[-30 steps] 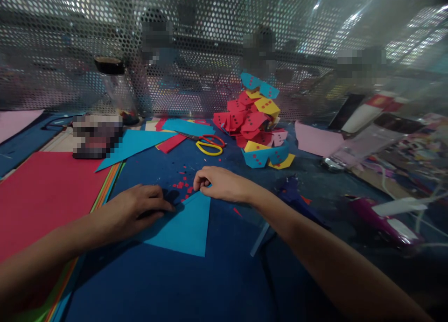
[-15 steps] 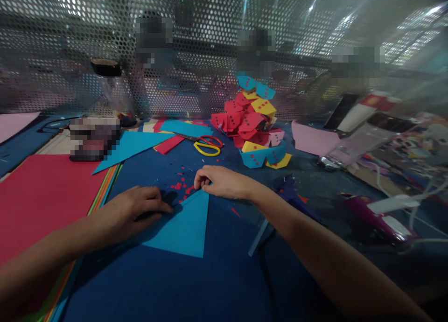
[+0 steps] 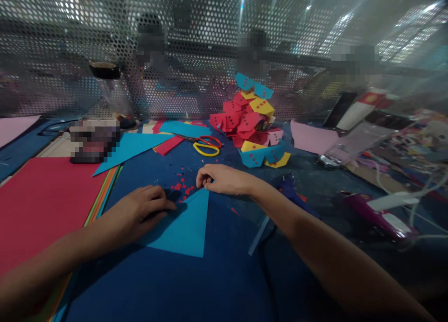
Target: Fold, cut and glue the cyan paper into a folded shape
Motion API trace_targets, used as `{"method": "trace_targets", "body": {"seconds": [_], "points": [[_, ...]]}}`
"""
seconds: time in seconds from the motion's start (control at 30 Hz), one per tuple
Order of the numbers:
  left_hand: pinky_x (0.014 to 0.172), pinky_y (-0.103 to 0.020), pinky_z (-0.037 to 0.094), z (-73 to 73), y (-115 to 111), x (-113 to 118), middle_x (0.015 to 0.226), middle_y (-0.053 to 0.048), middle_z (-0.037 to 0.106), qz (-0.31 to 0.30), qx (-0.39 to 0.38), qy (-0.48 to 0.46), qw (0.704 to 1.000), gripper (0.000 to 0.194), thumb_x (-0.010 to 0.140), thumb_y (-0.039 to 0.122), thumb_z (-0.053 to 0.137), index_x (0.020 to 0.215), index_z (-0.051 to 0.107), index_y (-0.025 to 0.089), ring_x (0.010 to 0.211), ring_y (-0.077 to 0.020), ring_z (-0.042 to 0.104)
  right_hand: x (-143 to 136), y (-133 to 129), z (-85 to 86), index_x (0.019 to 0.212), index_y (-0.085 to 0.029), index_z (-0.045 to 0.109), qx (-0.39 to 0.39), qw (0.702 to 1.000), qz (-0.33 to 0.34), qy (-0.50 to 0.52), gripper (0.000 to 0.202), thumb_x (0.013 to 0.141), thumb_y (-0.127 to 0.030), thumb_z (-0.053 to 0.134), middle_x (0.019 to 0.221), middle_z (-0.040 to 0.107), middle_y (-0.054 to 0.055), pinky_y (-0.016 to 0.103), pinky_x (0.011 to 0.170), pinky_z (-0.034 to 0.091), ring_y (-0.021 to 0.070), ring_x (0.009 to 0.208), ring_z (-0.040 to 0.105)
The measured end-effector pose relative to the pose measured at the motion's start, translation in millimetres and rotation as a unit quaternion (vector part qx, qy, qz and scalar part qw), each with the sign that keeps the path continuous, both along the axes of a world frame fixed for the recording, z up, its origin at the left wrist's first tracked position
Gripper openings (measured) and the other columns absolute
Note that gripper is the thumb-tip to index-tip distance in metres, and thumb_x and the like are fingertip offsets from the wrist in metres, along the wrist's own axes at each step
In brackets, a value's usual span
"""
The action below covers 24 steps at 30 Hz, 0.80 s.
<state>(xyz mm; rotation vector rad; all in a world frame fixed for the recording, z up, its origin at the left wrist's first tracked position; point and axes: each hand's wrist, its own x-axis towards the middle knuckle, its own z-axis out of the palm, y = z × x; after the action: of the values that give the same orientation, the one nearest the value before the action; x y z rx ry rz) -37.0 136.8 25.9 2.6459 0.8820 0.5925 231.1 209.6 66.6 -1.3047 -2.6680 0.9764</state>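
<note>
A folded sheet of blue paper [image 3: 185,233] lies on the dark blue table. My left hand [image 3: 149,210] rests on its left part with the fingers stretched out flat, the fingertips by the upper folded edge. At the paper's upper right corner, my right hand [image 3: 220,178] is closed with curled fingers, pinching the corner. Several tiny red paper squares [image 3: 180,185] are scattered just beyond the paper. Past them lie scissors [image 3: 206,147] with red and yellow handles, their blades pointing left.
Red sheets [image 3: 45,191] top a coloured paper stack at left, beside a phone [image 3: 94,142]. Dotted folded-paper pieces [image 3: 245,119] are heaped at the back. A blue glue gun [image 3: 292,191], a purple device [image 3: 378,217] and a bottle [image 3: 364,135] stand or lie at right.
My left hand has slid slightly to the right along the paper's folded edge. My right hand has shifted a touch to the right at the corner. The paper stays in place.
</note>
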Motion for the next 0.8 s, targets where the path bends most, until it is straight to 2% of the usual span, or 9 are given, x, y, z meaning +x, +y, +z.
{"method": "trace_targets", "body": {"seconds": [0.2,0.37,0.8], "points": [[0.068,-0.028,0.048,-3.2,3,7,0.088,-0.004,0.061,0.001,0.027,0.018,0.999,0.036,0.1,0.014,0.044,0.124,0.07,0.023,0.077,-0.0166,0.06,0,2,-3.4,0.096,-0.017,0.074,0.006,1.0,0.007,0.004,0.036,0.074,-0.001,0.051,0.101,0.077,0.006,0.026,0.071,0.046,0.0181,0.086,0.067],[0.071,-0.03,0.049,-5.3,4,8,0.09,-0.004,0.062,0.011,0.035,0.041,0.998,0.037,0.101,0.016,0.044,0.126,0.069,0.025,0.078,-0.0173,0.06,-1,1,-1.6,0.094,-0.017,0.073,0.0,1.0,0.002,0.001,0.035,0.073,0.0,0.05,0.099,0.076,0.006,0.025,0.071,0.045,0.0163,0.083,0.066],[0.074,-0.024,0.05,6.8,3,-3,0.095,-0.004,0.064,-0.029,-0.012,0.014,0.999,0.033,0.101,0.014,0.045,0.113,0.073,0.025,0.084,-0.0147,0.063,1,0,-2.4,0.097,-0.016,0.073,0.005,1.0,0.002,0.003,0.033,0.077,-0.003,0.051,0.097,0.075,0.006,0.024,0.068,0.044,0.0165,0.082,0.066]]}}
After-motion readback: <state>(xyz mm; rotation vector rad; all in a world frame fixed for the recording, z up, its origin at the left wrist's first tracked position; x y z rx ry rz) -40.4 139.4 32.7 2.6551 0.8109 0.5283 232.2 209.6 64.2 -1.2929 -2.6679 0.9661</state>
